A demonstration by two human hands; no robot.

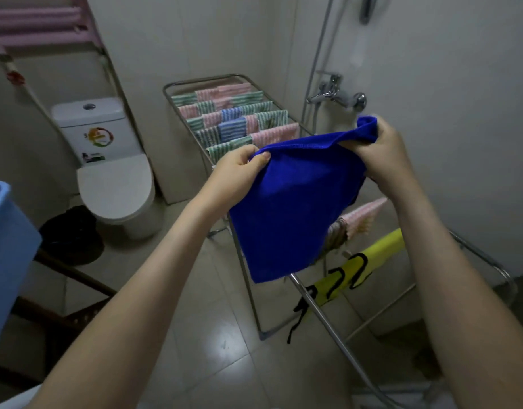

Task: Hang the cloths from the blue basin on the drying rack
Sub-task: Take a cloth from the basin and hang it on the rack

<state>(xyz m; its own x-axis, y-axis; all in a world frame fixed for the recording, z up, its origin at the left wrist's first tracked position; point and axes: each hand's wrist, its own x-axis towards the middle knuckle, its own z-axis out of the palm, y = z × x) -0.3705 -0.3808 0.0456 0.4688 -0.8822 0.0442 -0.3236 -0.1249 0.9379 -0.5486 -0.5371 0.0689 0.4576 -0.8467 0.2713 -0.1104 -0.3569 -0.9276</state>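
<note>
A deep blue cloth (292,208) hangs spread between my two hands above the metal drying rack (319,317). My left hand (239,169) pinches its upper left corner. My right hand (384,154) grips the bunched upper right corner, a little higher. The cloth covers the middle of the rack. On the rack's far half lie several striped pink, green and blue cloths (239,125). A pink striped cloth (360,219) and a yellow cloth with black straps (369,267) hang on the near half. The blue basin (6,249) stands at the left edge, its inside hidden.
A white toilet (112,178) stands left of the rack, with a dark bin (71,234) beside it. A shower tap (337,95) and hose are on the right wall. A pink shelf frame (39,22) stands over the toilet. Tiled floor (213,335) lies below.
</note>
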